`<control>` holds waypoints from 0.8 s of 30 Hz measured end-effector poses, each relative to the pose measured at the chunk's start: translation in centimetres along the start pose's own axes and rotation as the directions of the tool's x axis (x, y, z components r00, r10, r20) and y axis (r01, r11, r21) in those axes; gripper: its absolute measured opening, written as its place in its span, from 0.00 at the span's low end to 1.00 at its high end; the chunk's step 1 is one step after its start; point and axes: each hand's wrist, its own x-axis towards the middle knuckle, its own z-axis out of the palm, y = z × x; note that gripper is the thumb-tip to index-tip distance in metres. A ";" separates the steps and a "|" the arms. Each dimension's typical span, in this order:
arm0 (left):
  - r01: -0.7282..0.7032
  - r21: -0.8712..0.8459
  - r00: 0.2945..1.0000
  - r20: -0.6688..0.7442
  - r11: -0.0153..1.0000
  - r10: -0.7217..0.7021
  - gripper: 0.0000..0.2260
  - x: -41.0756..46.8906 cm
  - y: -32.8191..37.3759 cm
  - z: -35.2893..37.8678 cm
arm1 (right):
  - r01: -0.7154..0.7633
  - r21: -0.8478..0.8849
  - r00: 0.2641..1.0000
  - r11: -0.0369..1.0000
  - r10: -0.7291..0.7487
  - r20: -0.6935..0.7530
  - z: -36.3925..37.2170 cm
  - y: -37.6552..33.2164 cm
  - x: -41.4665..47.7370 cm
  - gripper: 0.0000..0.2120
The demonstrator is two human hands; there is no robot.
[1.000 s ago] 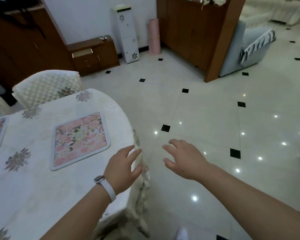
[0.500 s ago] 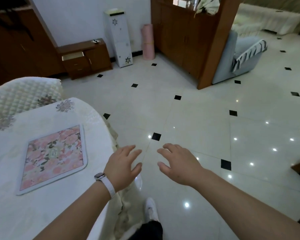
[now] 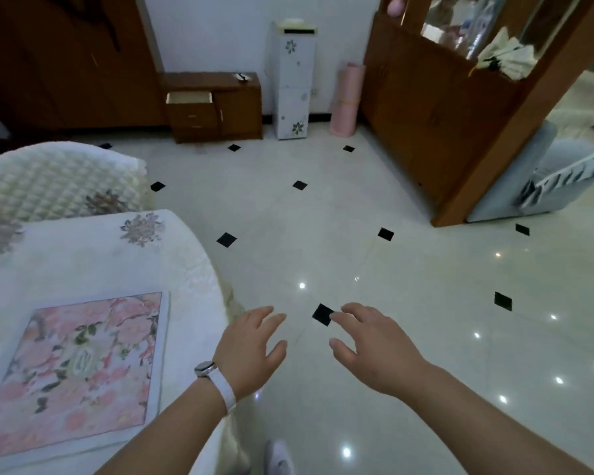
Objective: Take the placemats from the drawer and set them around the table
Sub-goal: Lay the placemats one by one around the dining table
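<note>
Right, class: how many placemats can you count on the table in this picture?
1. The floral placemat lies flat on the table near its edge, just left of the left hand. Others may lie out of frame to the left.

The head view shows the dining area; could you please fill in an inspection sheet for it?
Surface: table under a white embroidered cloth.
Job's things: one floral placemat lies flat on the table near its edge; the drawer of the low cabinet stands open, contents hidden.
Clutter: a small object on the low cabinet, too small to identify.
Grippers: left hand, wearing a watch, and right hand both open and empty, held out in front.
Cables: nothing seen.
Surroundings: quilted chair at the table; white cabinet and pink roll against the wall; tiled floor.
</note>
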 end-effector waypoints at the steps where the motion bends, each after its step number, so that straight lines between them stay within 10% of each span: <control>1: 0.010 -0.001 1.000 -0.003 1.000 -0.010 0.23 1.1 -0.7 -0.3 | 0.010 -0.001 1.000 1.000 -0.010 -0.009 -0.7 -0.1 1.5 0.24; 14: 0.306 -0.051 0.938 -0.153 0.951 -0.310 0.21 4.4 -8.3 -2.8 | 0.312 -0.052 0.949 0.949 -0.308 0.072 -2.2 -3.9 16.9 0.34; 24: 0.758 -0.055 0.622 -0.238 0.650 -0.746 0.24 2.1 -10.9 -4.0 | 0.693 0.043 0.686 0.719 -0.678 0.264 -2.0 -9.5 30.7 0.29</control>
